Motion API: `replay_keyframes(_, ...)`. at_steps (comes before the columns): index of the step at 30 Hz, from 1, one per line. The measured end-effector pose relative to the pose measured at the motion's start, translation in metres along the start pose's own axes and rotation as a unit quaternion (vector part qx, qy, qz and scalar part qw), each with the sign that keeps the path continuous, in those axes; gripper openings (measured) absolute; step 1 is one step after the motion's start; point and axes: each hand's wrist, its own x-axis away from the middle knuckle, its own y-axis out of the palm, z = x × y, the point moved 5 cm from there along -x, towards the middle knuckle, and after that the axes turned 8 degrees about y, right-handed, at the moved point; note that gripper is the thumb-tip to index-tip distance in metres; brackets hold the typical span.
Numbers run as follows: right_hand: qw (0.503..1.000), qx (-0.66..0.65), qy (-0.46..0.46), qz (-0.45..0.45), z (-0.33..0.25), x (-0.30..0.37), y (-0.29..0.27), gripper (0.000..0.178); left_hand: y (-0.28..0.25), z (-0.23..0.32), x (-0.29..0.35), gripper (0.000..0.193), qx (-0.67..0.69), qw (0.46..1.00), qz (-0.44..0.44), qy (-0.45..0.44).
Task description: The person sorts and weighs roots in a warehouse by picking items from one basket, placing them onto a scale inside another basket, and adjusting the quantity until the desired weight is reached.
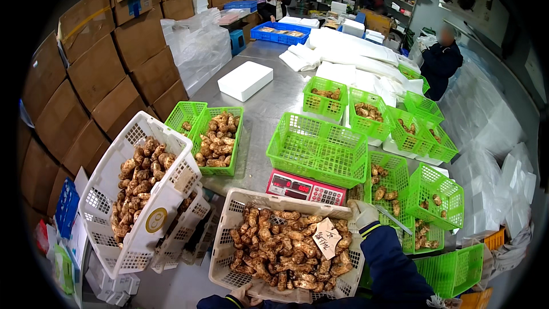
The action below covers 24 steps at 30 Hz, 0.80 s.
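Observation:
A pale plastic crate (221,263) full of soil-stained, thick-stemmed mushrooms (274,249) sits right in front of me. A torn piece of card (327,239) with handwriting lies on top of them. At the near rim, my left hand (243,294) is closed on the crate, partly cut off by the lower edge. My gloved right hand (365,214) grips the crate's far right corner. Beside it a narrow grey blade-like strip (394,220) slants over green baskets; whether my fingers also hold it, I cannot make out. Beyond the crate stands a red-and-white scale (307,187) under a green basket (317,143).
On the left, a tilted white crate (186,171) holds more mushrooms, near a filled green basket (237,137). Several green baskets (437,189) crowd the right. A white foam box (246,80) rests on the metal table (260,57). Cardboard boxes (97,68) line the left; people work farther back.

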Motion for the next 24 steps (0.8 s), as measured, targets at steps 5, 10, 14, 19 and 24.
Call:
replay_keyframes(5, 0.999, -0.009, 0.031, -0.016, 0.0, -0.001, -0.001, 0.032, 0.007, -0.004, 0.0, 0.052, 0.321, 0.929, 0.061, -0.171)
replay_keyframes(10, 0.999, -0.013, 0.05, -0.011, 0.006, -0.003, 0.002, 0.033, 0.018, 0.006, 0.007, 0.048, 0.373, 0.903, 0.024, -0.213)
replay_keyframes(14, 0.996, -0.02, 0.072, -0.038, 0.009, -0.008, 0.01, 0.036, 0.015, 0.01, 0.005, 0.045, 0.354, 0.909, 0.066, -0.21)
replay_keyframes(19, 0.994, 0.039, 0.086, -0.06, 0.026, -0.025, 0.01, 0.043, 0.019, 0.025, -0.015, 0.04, 0.337, 0.918, 0.061, -0.2)
replay_keyframes(24, 0.979, 0.151, 0.12, -0.065, 0.01, -0.024, 0.016, 0.043, 0.027, 0.032, -0.023, 0.036, 0.332, 0.918, 0.07, -0.205)
